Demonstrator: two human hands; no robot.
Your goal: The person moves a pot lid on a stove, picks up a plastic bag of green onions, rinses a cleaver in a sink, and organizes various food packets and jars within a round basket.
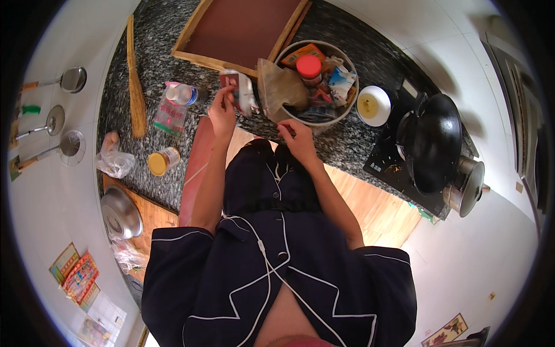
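Observation:
Between its fingers, my left hand (pixel 223 112) holds a small red and white packet (pixel 239 92) above the granite counter, blurred along its edge. To its right, my right hand (pixel 298 138) is at the counter's front edge, fingers curled; whether they pinch the lower edge of the plastic bag is unclear. That clear plastic bag (pixel 286 89) with brownish contents leans over the left rim of a round metal basin (pixel 354 93). Inside the basin are a red-lidded jar (pixel 308 67), a blue and white packet (pixel 341 83), an orange packet (pixel 303 54) and other packets.
Behind lies a wooden-framed tray (pixel 243 30). Leftward are a plastic bottle (pixel 182 94), a straw brush (pixel 136 99), a yellow-lidded jar (pixel 164 161), a plastic bag (pixel 115 160) and a metal bowl (pixel 122 211). Rightward stand a white bowl (pixel 373 106), a black wok (pixel 438 143) and a lidded pot (pixel 466 188).

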